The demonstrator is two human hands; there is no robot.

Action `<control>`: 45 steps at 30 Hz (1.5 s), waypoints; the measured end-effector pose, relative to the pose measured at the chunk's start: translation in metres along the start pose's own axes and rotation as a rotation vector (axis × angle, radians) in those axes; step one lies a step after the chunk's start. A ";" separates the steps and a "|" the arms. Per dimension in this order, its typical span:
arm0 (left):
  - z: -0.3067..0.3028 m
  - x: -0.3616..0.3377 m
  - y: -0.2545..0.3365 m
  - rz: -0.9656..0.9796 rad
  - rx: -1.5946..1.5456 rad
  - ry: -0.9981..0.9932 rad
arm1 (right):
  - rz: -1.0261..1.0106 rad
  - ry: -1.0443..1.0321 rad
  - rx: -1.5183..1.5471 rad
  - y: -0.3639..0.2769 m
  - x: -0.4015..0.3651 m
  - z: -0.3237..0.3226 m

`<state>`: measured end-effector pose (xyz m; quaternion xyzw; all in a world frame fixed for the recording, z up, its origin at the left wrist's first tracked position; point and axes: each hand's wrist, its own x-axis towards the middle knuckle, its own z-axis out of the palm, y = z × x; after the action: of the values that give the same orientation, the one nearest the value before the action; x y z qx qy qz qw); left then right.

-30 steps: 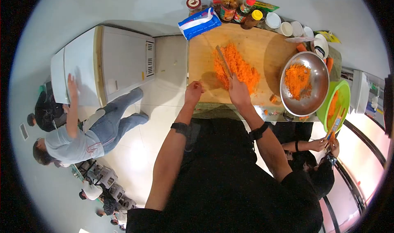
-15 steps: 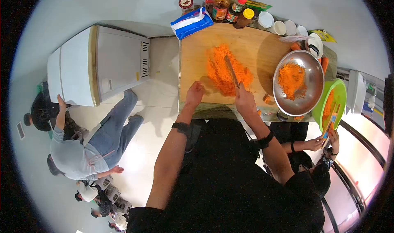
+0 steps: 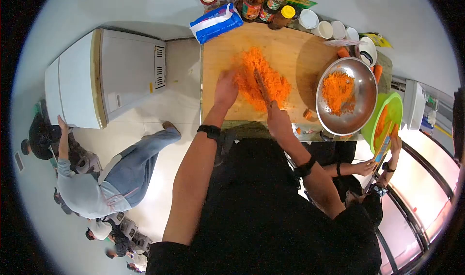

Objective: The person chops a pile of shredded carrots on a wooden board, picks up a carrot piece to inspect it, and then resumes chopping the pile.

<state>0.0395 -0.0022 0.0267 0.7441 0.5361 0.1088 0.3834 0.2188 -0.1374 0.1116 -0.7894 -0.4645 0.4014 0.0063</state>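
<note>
Finely chopped carrot [image 3: 258,71] lies in a loose orange heap on the wooden cutting board [image 3: 220,57]. My right hand [image 3: 280,124] is closed round the handle of a knife [image 3: 262,85], whose blade lies across the heap, flecked with carrot bits. At the heap's left edge is my left hand [image 3: 226,88]; its fingers are smeared by motion and seem to touch the carrot. To the right stands a steel bowl [image 3: 364,103] with more chopped carrot inside.
Sauce bottles [image 3: 252,8], a blue tissue pack [image 3: 216,23] and white cups [image 3: 323,29] line the board's back edge. On the right a co-worker's hands [image 3: 366,167] hold a grater over a green basin [image 3: 396,108]. Another person [image 3: 92,192] stands left beside a white fridge [image 3: 131,67].
My left hand has moved up to the edge of the carrot heap. The knife remains in my right hand, over the heap. The person on the left has shifted their legs.
</note>
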 end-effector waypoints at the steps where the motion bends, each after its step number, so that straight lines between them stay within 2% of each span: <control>1: 0.006 -0.002 0.001 -0.094 -0.064 0.007 | -0.003 0.001 0.000 0.005 0.012 0.011; 2: 0.011 -0.005 0.000 -0.189 -0.127 0.014 | -0.102 0.083 0.011 0.009 0.029 0.024; 3: 0.011 -0.009 0.006 -0.192 -0.122 0.011 | -0.195 0.160 0.026 0.011 0.039 0.033; 6: 0.012 -0.018 0.019 -0.198 -0.247 -0.044 | -0.131 0.168 0.071 -0.005 0.040 0.025; 9: 0.020 -0.016 0.019 -0.142 -0.091 -0.035 | -0.224 0.065 -0.050 -0.001 0.037 -0.002; 12: 0.016 -0.021 0.038 -0.166 -0.154 -0.065 | -0.129 0.028 -0.103 0.007 0.014 -0.028; 15: 0.019 -0.017 0.044 -0.217 -0.149 -0.130 | -0.147 0.143 -0.096 0.032 0.025 -0.001; 18: 0.027 -0.014 0.038 -0.168 -0.093 -0.153 | -0.145 0.165 -0.033 0.033 0.048 0.020; 20: 0.019 -0.014 0.053 -0.245 -0.078 -0.201 | -0.137 0.152 -0.017 0.037 0.047 0.017; 23: 0.024 -0.017 0.043 -0.162 -0.108 -0.092 | -0.150 0.135 0.006 0.032 0.033 -0.014; 27: 0.016 -0.020 0.044 -0.216 -0.168 -0.112 | -0.090 0.055 -0.076 0.035 0.015 -0.026; 28: 0.017 -0.022 0.041 -0.184 -0.177 -0.103 | -0.098 0.056 -0.072 0.036 0.023 -0.016; 30: 0.022 -0.021 0.036 -0.155 -0.182 -0.095 | -0.287 0.264 0.007 0.038 0.046 0.009; 36: 0.023 -0.017 0.034 -0.077 -0.242 -0.085 | -0.138 0.173 0.089 0.027 0.057 0.003; 37: 0.019 -0.016 0.037 -0.154 -0.241 -0.104 | -0.142 0.178 0.087 0.026 0.054 -0.012; 38: 0.016 -0.016 0.039 -0.240 -0.240 -0.122 | -0.186 0.111 -0.038 0.030 0.044 -0.032; 40: 0.025 -0.021 0.030 -0.205 -0.244 -0.090 | -0.227 0.032 -0.167 0.028 0.026 -0.053; 42: 0.038 -0.019 0.021 -0.158 -0.251 -0.053 | -0.092 0.007 -0.188 0.026 0.021 -0.063; 43: 0.042 -0.016 0.018 -0.181 -0.184 -0.097 | -0.094 0.007 -0.191 0.034 0.028 -0.052; 45: 0.041 -0.017 0.015 -0.212 -0.114 -0.140 | -0.214 0.137 -0.110 0.054 0.048 -0.015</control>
<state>0.0668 -0.0377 0.0138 0.6662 0.5766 0.0459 0.4707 0.2793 -0.1276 0.0710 -0.7601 -0.5658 0.3175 0.0377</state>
